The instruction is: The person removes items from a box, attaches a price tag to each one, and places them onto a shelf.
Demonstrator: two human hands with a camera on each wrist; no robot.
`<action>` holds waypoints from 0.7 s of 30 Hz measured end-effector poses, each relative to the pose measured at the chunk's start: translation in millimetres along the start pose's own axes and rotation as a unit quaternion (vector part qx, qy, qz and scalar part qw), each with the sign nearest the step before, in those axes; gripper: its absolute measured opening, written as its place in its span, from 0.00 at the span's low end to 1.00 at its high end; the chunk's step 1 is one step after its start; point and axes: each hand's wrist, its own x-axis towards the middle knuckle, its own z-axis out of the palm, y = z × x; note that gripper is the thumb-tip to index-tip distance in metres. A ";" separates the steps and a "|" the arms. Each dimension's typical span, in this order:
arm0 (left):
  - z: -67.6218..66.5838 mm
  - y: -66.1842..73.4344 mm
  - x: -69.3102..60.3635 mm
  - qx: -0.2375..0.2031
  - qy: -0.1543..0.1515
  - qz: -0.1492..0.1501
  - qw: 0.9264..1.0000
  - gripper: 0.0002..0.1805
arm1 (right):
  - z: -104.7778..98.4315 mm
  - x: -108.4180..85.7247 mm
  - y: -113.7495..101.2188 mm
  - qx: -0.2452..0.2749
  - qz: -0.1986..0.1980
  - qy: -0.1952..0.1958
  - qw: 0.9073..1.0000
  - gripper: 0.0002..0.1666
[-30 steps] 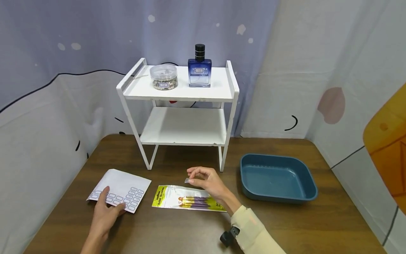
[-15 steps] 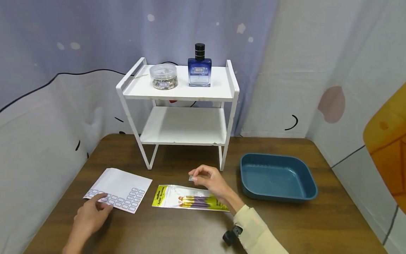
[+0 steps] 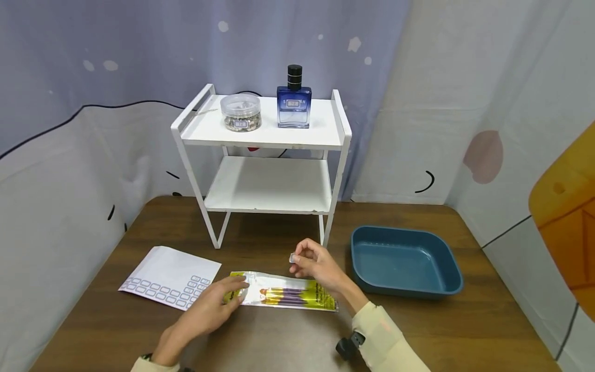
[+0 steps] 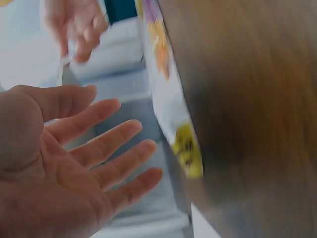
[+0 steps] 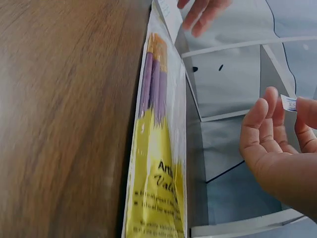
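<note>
Between thumb and finger my right hand [image 3: 317, 266] pinches a small label sticker [image 3: 293, 258], raised above the table; the right wrist view shows the sticker [image 5: 289, 103] at the thumb tip. A flat pack of artist brushes [image 3: 283, 294], white and yellow with purple handles, lies on the table below that hand. Over the pack's left end hovers my left hand [image 3: 211, 305], fingers spread; in the left wrist view its palm [image 4: 64, 178] holds nothing. At left lies a white sheet of label stickers [image 3: 174, 274], partly behind the left hand.
A white two-tier rack [image 3: 269, 183] stands at the back. On its top sit a labelled clear jar [image 3: 240, 113] and a labelled blue perfume bottle [image 3: 294, 106]. To the right is a teal tray [image 3: 406, 292].
My left hand has let go of the sticker sheet and moved right, to the brush pack's left end. The right hand has shifted slightly right and up with the sticker.
</note>
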 end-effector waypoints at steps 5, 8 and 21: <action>14.7 13.0 2.9 0.009 -0.046 0.031 0.998 0.16 | -7.3 -4.8 0.1 -0.013 0.007 0.001 1.000 0.05; 21.8 18.3 1.3 0.015 -0.067 0.044 0.997 0.19 | -11.0 -7.1 1.7 -0.012 0.010 0.004 1.000 0.06; 35.7 31.8 -7.0 0.018 -0.193 0.030 0.981 0.35 | -14.2 -8.3 12.3 -0.059 0.024 0.023 0.998 0.09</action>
